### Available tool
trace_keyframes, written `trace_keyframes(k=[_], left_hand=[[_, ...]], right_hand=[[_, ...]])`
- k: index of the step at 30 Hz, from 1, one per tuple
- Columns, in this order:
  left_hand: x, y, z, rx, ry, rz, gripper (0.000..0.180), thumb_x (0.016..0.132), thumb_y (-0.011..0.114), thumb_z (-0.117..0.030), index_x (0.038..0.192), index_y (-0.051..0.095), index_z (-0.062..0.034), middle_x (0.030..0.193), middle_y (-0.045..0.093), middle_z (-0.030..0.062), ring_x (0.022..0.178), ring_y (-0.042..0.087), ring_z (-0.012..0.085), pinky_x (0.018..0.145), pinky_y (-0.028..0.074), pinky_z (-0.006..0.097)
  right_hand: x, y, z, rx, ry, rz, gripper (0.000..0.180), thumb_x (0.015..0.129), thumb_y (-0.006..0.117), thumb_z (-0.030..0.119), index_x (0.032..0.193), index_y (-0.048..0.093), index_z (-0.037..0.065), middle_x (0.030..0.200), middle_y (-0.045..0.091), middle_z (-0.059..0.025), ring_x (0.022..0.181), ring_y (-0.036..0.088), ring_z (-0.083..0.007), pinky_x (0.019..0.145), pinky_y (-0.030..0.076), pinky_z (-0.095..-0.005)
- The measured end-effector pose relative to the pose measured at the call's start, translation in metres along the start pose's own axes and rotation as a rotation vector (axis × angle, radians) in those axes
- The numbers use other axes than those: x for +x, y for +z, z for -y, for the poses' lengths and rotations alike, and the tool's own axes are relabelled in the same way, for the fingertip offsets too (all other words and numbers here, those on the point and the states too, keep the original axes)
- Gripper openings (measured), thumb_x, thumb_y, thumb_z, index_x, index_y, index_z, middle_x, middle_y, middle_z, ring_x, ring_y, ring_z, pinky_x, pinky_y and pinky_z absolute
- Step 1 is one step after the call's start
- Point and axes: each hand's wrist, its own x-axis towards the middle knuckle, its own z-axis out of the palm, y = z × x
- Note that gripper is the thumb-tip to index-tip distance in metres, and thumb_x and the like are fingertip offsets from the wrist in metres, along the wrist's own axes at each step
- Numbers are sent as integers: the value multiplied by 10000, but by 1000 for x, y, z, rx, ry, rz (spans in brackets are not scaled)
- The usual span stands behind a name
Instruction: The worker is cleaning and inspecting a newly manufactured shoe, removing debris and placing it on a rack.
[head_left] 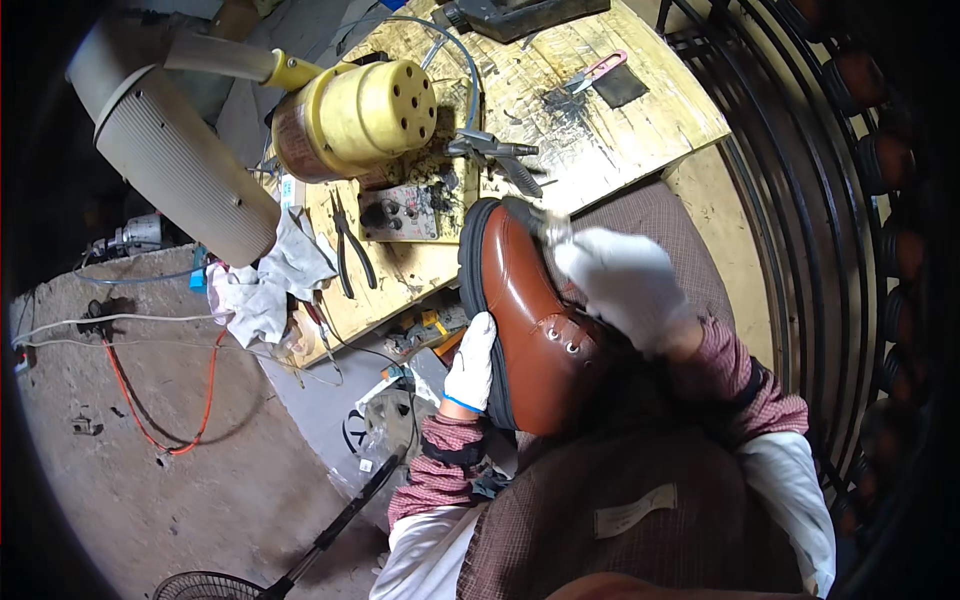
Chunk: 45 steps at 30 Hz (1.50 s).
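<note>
On the far left, a beige ribbed cylinder (pixel 185 175) juts in over a concrete floor (pixel 120 440) where an orange cable (pixel 125 395) loops. Next comes the wooden bench (pixel 640 120), stained dark in patches, with crumpled white rags (pixel 270 280) at its left edge and black-handled pliers (pixel 350 245) lying beside them. A yellow perforated drum (pixel 360 115) sits above the pliers, and a small grimy control box (pixel 400 212) lies just below it. Further along the bench top are a pair of snips with pink handles (pixel 595 72) and a dark square patch (pixel 620 87).

In front of the bench, over the person's lap, a glossy brown leather boot (pixel 530 320) with a thick black sole is held tilted, toe pointing toward the bench. The left hand (pixel 470 365), in a white glove, grips the sole edge with its fingers curled around it. The right hand (pixel 625 285), also gloved in white, rests on the upper near the toe, its fingers closed on a pale cloth or pad (pixel 548 232) pressed against the leather. On the far right, a black wire rack (pixel 800 200) curves down the edge.
</note>
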Motion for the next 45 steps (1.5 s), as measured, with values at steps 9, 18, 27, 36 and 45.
trace_keyframes(k=[9,18,27,36,45], left_hand=[[-4,12,-8,44,-2,-9,670,1091,392,-549,1501,470,-25,1424,597,124,1252,601,230,1098,475,369],[5,-11,9,194,40,-50,486,1131,383,-296,1482,485,24,1464,564,153,1333,538,238,1156,414,363],[-2,1,-4,280,36,-58,686,1072,448,-556,1520,440,-36,1430,588,136,1265,594,274,1114,472,422],[-1,-2,3,140,51,-73,677,1076,445,-547,1514,446,-31,1438,584,127,1260,599,266,1119,468,402],[8,-32,25,141,75,-108,642,1089,455,-493,1528,432,-25,1454,573,124,1283,582,260,1124,461,383]], right_hand=[[-12,0,-5,37,-70,-51,259,966,622,344,943,688,94,788,671,-150,747,689,-366,690,542,-477],[-7,6,-1,197,81,63,279,954,656,317,1119,681,92,983,692,-170,868,699,-356,727,557,-439],[10,5,5,148,318,294,205,984,594,272,1014,700,98,910,715,-163,793,712,-348,656,557,-468],[2,23,7,171,237,54,131,945,669,211,948,664,80,769,646,-159,668,663,-350,575,516,-451],[5,26,-1,-7,66,177,177,924,656,216,1071,678,121,855,650,-84,718,675,-300,572,505,-429]])
